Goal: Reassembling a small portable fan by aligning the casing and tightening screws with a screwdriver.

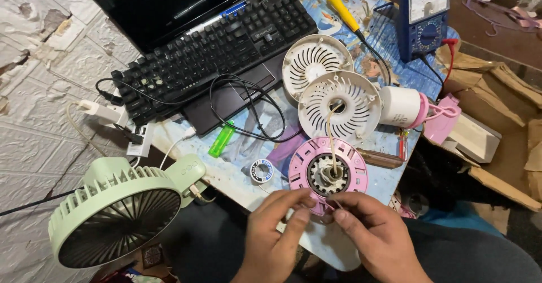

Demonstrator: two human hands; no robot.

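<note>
A pink round fan motor housing [327,170] lies at the table's near edge, its metal stator showing in the middle. My left hand [276,226] pinches the housing's near rim. My right hand [375,235] pinches a thin wire [332,147] beside the left fingertips. That pale wire runs up to a white slotted fan cover [339,105]. A second white slotted cover [313,63] lies behind it.
A black keyboard [214,46] rests on a laptop at the back left. A green desk fan [116,215], green lighter [221,139], solder spool [261,171], yellow-handled tool [342,9], blue multimeter [423,15] and a white-and-pink fan body [415,109] surround the work.
</note>
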